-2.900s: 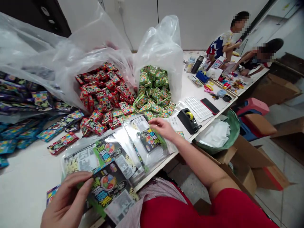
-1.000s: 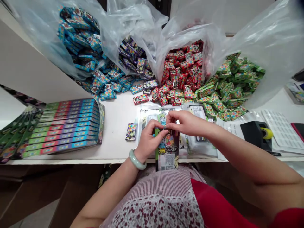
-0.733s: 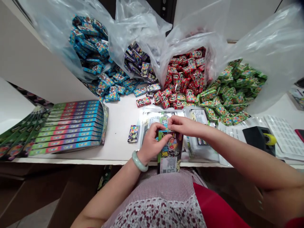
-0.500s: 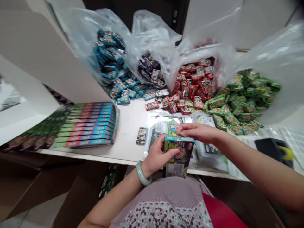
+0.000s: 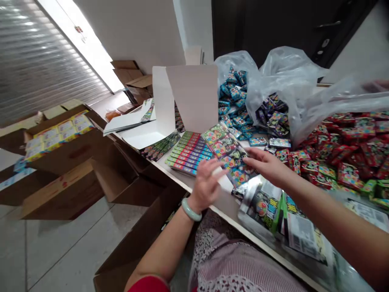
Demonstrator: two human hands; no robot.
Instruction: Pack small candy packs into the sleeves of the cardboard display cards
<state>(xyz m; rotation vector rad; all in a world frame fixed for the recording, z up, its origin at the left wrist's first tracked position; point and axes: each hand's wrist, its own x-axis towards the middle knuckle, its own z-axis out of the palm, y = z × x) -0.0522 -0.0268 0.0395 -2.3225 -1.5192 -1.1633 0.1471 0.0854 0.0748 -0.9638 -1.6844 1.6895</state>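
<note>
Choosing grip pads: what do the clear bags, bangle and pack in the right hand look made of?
Clear bags: thin glossy plastic film; translucent, crinkled.
Bangle: polished, maybe jade, glass or resin; smooth, pale green.
Pack in right hand: probably printed card; straight-edged; gloss unclear.

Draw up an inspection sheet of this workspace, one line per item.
Surface: white table, partly covered.
Job's things: multicoloured pack, tilted, in the right hand; colour-banded boxes in a row, left of it in the picture; plastic-covered dark packs in the foreground.
Clutter: blue packets, purple packets and red packets, in and in front of clear bags.
Hands: right grips the pack's edge; left hand raised, fingers spread, blurred, near the row; contact cannot be told.
Cables: nothing seen.
Surroundings: open cardboard boxes, dark door, corrugated panel.
</note>
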